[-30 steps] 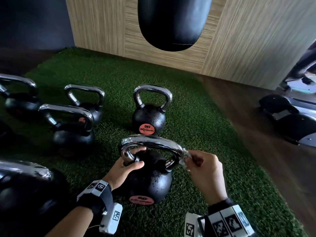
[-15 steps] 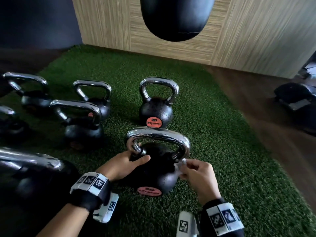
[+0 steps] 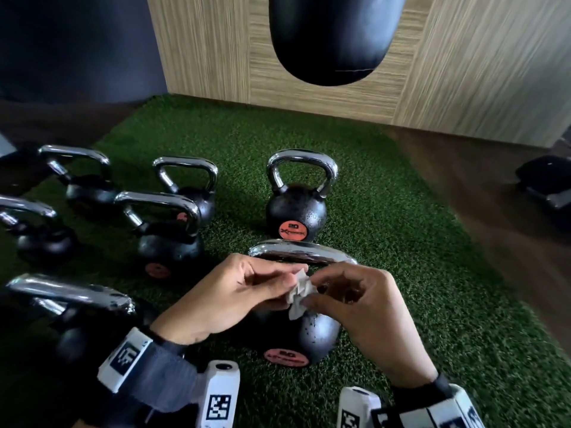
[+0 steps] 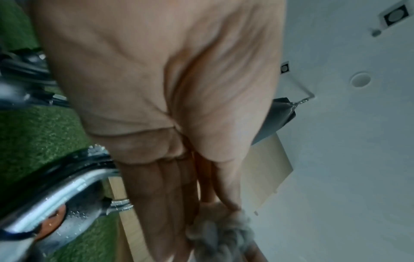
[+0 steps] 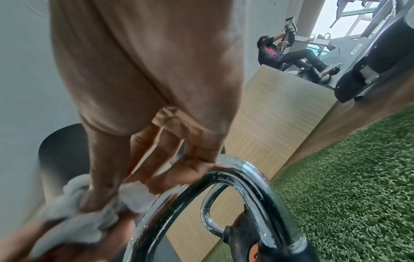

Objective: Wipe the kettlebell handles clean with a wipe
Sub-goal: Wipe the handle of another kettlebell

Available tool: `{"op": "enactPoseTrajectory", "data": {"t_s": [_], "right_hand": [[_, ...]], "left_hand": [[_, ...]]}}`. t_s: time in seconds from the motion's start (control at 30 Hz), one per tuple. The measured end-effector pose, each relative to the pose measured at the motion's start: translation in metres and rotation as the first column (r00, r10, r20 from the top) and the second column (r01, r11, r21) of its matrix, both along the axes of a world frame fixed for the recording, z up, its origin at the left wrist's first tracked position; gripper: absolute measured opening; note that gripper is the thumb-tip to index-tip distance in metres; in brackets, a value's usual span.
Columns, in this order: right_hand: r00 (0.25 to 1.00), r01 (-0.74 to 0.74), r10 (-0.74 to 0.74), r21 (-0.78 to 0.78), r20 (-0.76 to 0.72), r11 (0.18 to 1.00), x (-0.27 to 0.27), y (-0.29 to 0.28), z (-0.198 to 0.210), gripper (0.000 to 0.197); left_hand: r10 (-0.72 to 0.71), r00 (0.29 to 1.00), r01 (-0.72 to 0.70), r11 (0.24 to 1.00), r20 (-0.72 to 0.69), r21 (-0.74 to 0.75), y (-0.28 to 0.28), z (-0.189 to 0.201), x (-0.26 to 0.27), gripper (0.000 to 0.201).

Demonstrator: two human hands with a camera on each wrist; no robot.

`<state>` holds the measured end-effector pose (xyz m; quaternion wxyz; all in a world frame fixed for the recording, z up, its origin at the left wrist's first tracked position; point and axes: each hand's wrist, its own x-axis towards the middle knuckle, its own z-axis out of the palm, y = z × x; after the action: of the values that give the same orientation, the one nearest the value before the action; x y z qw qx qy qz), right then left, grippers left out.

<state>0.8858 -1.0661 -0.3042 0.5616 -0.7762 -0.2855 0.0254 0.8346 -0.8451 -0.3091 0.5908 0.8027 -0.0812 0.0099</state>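
Observation:
A crumpled white wipe (image 3: pixel 299 291) hangs between both hands, just above the nearest black kettlebell (image 3: pixel 318 330). My left hand (image 3: pixel 247 288) pinches the wipe's left side and my right hand (image 3: pixel 336 291) pinches its right side. That kettlebell's chrome handle (image 3: pixel 296 253) shows behind the fingers, with neither hand on it. The right wrist view has the wipe (image 5: pixel 76 212) bunched under the fingertips beside the wet chrome handle (image 5: pixel 241 179). In the left wrist view the wipe (image 4: pixel 220 234) sits at the fingertips.
Several more kettlebells stand on the green turf (image 3: pixel 401 242): one right behind (image 3: pixel 296 208), others to the left (image 3: pixel 167 236), a large one at near left (image 3: pixel 71 307). A black punching bag (image 3: pixel 333 35) hangs ahead of a wood-panel wall. Dark floor lies to the right.
My left hand has left the kettlebell handle and come up to the wipe. My right hand has lifted the wipe off the handle's right side, and both hands now hold it.

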Motion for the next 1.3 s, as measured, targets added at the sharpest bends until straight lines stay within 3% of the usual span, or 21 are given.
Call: {"op": "enactPoseTrajectory", "data": {"t_s": [0.17, 0.27, 0.33, 0.4, 0.47, 0.53, 0.63, 0.77, 0.93, 1.03, 1.17, 1.3], "right_hand": [[0.953, 0.215, -0.222, 0.052, 0.205, 0.975, 0.002, 0.009, -0.002, 0.039], [0.930, 0.270, -0.293, 0.129, 0.221, 0.954, 0.011, -0.001, -0.016, 0.050], [0.934, 0.325, -0.341, 0.143, 0.103, 0.935, 0.023, -0.013, -0.034, 0.061], [0.959, 0.269, -0.253, 0.126, -0.131, 0.955, 0.032, -0.016, -0.054, 0.070], [0.941, 0.169, -0.114, 0.149, -0.319, 0.974, 0.036, -0.012, -0.076, 0.071], [0.936, 0.162, -0.123, 0.093, -0.330, 0.982, 0.038, -0.005, -0.096, 0.066], [0.933, 0.234, -0.212, 0.042, -0.291, 0.971, 0.038, 0.000, -0.113, 0.056], [0.930, 0.260, -0.245, 0.020, -0.275, 0.965, 0.041, -0.002, -0.122, 0.036], [0.924, 0.275, -0.258, 0.024, -0.281, 0.961, 0.043, -0.001, -0.124, 0.033], [0.930, 0.218, -0.193, 0.048, -0.314, 0.975, 0.042, -0.004, -0.124, 0.036], [0.930, 0.216, -0.189, 0.050, -0.315, 0.975, 0.042, -0.003, -0.127, 0.034], [0.935, 0.212, -0.185, 0.058, -0.303, 0.976, 0.043, -0.004, -0.129, 0.031]], "left_hand": [[0.051, 0.996, -0.033, 0.974, 0.076, -0.223, -0.004, 0.004, 0.003, 0.031], [0.212, 0.950, -0.167, 0.966, 0.230, -0.200, 0.000, 0.006, 0.010, 0.029], [0.315, 0.875, -0.282, 0.949, 0.368, -0.142, 0.001, 0.007, 0.018, 0.029], [0.333, 0.805, -0.356, 0.933, 0.490, -0.049, -0.005, 0.006, 0.028, 0.027], [0.259, 0.766, -0.390, 0.915, 0.588, 0.106, -0.016, 0.003, 0.037, 0.023], [0.166, 0.765, -0.388, 0.890, 0.622, 0.239, -0.026, -0.002, 0.041, 0.021], [0.142, 0.750, -0.423, 0.853, 0.646, 0.304, -0.021, -0.008, 0.040, 0.021], [0.272, 0.734, -0.493, 0.844, 0.622, 0.212, 0.004, -0.011, 0.031, 0.023], [0.199, 0.748, -0.490, 0.809, 0.633, 0.325, 0.004, -0.016, 0.028, 0.030], [0.332, 0.736, -0.541, 0.813, 0.590, 0.217, 0.019, -0.031, 0.023, 0.028], [0.446, 0.817, -0.500, 0.864, 0.365, 0.064, 0.042, -0.054, 0.016, 0.030], [0.495, 0.777, -0.513, 0.856, 0.389, -0.065, 0.034, -0.072, 0.013, 0.031]]}}
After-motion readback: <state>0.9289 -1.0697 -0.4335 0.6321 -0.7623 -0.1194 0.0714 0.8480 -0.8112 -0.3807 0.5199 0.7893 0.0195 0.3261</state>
